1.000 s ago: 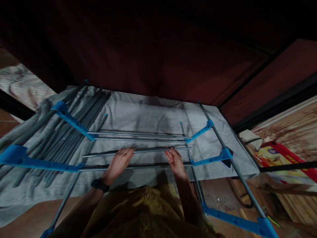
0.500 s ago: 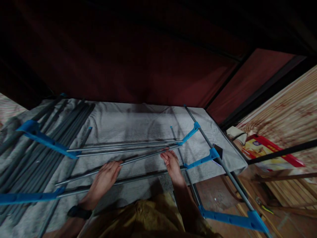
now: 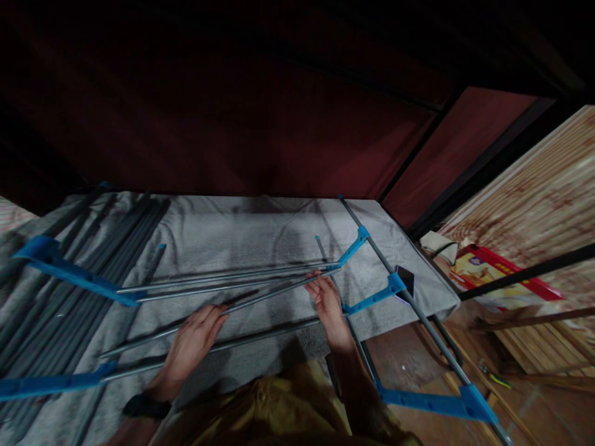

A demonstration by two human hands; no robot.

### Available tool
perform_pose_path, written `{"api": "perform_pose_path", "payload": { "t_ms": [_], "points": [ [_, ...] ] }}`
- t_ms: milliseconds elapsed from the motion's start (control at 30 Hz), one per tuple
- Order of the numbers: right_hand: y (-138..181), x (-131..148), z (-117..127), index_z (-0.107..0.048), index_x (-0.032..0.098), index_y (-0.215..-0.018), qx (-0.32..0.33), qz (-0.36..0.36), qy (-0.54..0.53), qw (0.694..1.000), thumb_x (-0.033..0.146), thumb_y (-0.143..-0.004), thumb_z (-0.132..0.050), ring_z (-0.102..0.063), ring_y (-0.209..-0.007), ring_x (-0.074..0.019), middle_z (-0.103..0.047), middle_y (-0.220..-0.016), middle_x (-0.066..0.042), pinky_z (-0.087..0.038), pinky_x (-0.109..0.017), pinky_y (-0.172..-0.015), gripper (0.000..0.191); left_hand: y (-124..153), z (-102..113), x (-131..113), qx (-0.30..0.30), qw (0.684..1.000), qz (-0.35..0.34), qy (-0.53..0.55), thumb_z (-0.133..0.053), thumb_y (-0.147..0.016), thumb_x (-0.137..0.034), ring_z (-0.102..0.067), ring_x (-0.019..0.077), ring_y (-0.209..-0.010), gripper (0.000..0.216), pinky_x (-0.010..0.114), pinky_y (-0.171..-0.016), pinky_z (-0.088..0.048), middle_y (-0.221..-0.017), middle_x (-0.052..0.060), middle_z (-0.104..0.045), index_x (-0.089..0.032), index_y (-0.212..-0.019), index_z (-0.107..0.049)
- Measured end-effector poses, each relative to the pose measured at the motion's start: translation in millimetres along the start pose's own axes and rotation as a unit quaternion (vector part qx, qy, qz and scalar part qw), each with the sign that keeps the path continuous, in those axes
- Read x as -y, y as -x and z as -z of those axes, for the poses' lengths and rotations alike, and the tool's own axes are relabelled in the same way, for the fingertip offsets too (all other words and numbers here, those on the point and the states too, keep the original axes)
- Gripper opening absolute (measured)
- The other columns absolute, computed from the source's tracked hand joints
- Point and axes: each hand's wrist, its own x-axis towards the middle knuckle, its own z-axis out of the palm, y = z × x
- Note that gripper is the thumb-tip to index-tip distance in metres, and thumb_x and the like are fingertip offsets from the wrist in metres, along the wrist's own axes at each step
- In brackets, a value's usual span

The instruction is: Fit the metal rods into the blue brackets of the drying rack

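Note:
A loose grey metal tube [image 3: 269,293] runs slantwise between my hands. My left hand [image 3: 198,334] is closed over its left part from above. Near the tube's right end, the fingers of my right hand [image 3: 325,298] pinch it, close to a blue plastic bracket [image 3: 352,249]. Two thin rods [image 3: 232,273] span from that bracket to a left blue bracket [image 3: 86,272]. Nearer to me, another rod [image 3: 264,332] joins a front-left blue bracket [image 3: 56,385] to a right blue bracket [image 3: 374,295]. My left hand hides part of that rod.
Several grey tubes [image 3: 102,266] lie bundled on the left of the grey cloth [image 3: 242,229]. A long upright tube [image 3: 427,322] with a blue bracket [image 3: 427,402] extends past the right edge. A dark flat object [image 3: 405,282] and a red-yellow box [image 3: 493,272] are at right.
The view has shifted slightly. My right hand's fingers have come closer around the tube near its right end. My left hand keeps its hold, and the tube stays slanted.

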Motion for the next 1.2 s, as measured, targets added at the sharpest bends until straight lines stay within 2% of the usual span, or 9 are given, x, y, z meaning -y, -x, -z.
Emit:
{"api": "perform_pose_path", "payload": {
  "t_ms": [233,433,567,700,767,867,1000,1100,1200],
  "points": [
    [2.7,-3.8,-0.1,-0.068,0.025,-0.095,-0.003,-0.014,0.015,1.000,0.033,-0.074,-0.086,-0.075,-0.081,-0.0177,-0.080,-0.092,-0.002,-0.064,-0.031,-0.075,0.029,0.2,-1.4,-1.8,0.007,1.000,0.000,0.003,-0.044,-0.107,-0.048,-0.075,0.0255,-0.089,0.038,0.037,-0.082,-0.058,-0.098,0.007,-0.078,-0.022,-0.110,-0.072],
    [11.2,-20.0,0.4,-0.069,0.024,-0.093,0.041,-0.046,0.014,0.998,0.035,-0.071,-0.090,-0.076,-0.083,-0.0199,-0.080,-0.094,-0.003,-0.064,-0.037,-0.084,0.032,-3.4,-3.2,-6.5,0.036,0.999,0.003,0.006,-0.044,-0.107,-0.046,-0.075,0.0245,-0.090,0.038,0.036,-0.083,-0.058,-0.099,0.008,-0.079,-0.023,-0.110,-0.074],
    [12.5,-28.6,4.5,-0.070,0.023,-0.091,0.027,-0.061,0.016,0.998,0.036,-0.070,-0.091,-0.076,-0.087,-0.0212,-0.080,-0.094,-0.005,-0.064,-0.042,-0.090,0.033,-6.7,-3.1,-11.6,0.051,0.999,0.010,-0.010,-0.042,-0.107,-0.037,-0.074,0.0256,-0.092,0.036,0.038,-0.085,-0.057,-0.102,0.009,-0.079,-0.023,-0.115,-0.074],
    [9.6,-27.0,17.9,-0.069,0.024,-0.087,-0.005,-0.042,0.015,0.999,0.031,-0.068,-0.092,-0.076,-0.092,-0.0205,-0.079,-0.094,-0.003,-0.063,-0.041,-0.094,0.031,-8.4,3.3,-17.7,0.072,0.996,0.056,-0.005,-0.042,-0.104,-0.029,-0.071,0.0265,-0.094,0.035,0.040,-0.089,-0.053,-0.102,0.010,-0.076,-0.024,-0.117,-0.074],
    [5.6,-23.9,27.6,-0.069,0.023,-0.086,-0.027,-0.045,0.031,0.998,0.035,-0.072,-0.089,-0.075,-0.092,-0.0185,-0.078,-0.093,-0.002,-0.063,-0.038,-0.095,0.027,-7.8,7.6,-18.5,0.071,0.994,0.085,0.010,-0.044,-0.103,-0.025,-0.070,0.0277,-0.096,0.033,0.042,-0.092,-0.051,-0.102,0.012,-0.075,-0.023,-0.114,-0.075],
    [-3.3,-19.6,43.0,-0.069,0.023,-0.087,-0.047,-0.050,0.050,0.996,0.036,-0.077,-0.084,-0.074,-0.092,-0.0152,-0.076,-0.093,-0.002,-0.062,-0.032,-0.095,0.022,-4.6,14.0,-14.5,0.061,0.990,0.126,0.022,-0.048,-0.101,-0.021,-0.068,0.0277,-0.097,0.028,0.042,-0.095,-0.046,-0.101,0.012,-0.073,-0.023,-0.109,-0.075],
    [-12.6,-15.9,60.5,-0.069,0.024,-0.087,-0.061,-0.045,0.064,0.995,0.031,-0.079,-0.080,-0.074,-0.092,-0.0139,-0.076,-0.094,0.000,-0.062,-0.031,-0.095,0.015,3.0,23.8,-4.0,0.059,0.984,0.165,-0.024,-0.046,-0.100,-0.017,-0.065,0.0269,-0.095,0.031,0.045,-0.102,-0.042,-0.095,0.010,-0.072,-0.023,-0.104,-0.076],
    [-15.6,-14.6,68.4,-0.068,0.025,-0.087,-0.070,-0.050,0.069,0.994,0.030,-0.079,-0.078,-0.074,-0.092,-0.0133,-0.075,-0.093,0.001,-0.061,-0.032,-0.099,0.013,9.1,31.6,3.3,0.028,0.978,0.204,-0.039,-0.050,-0.097,-0.016,-0.064,0.0300,-0.103,0.027,0.051,-0.109,-0.038,-0.098,0.012,-0.072,-0.022,-0.102,-0.076],
    [-16.1,-14.5,71.1,-0.068,0.024,-0.085,-0.078,-0.049,0.078,0.993,0.029,-0.080,-0.077,-0.074,-0.089,-0.0135,-0.075,-0.091,0.001,-0.060,-0.033,-0.101,0.010,13.9,36.6,9.6,-0.041,0.960,0.276,-0.028,-0.057,-0.092,-0.015,-0.062,0.0341,-0.116,0.022,0.057,-0.115,-0.033,-0.109,0.013,-0.073,-0.023,-0.100,-0.075]
  ]
}}
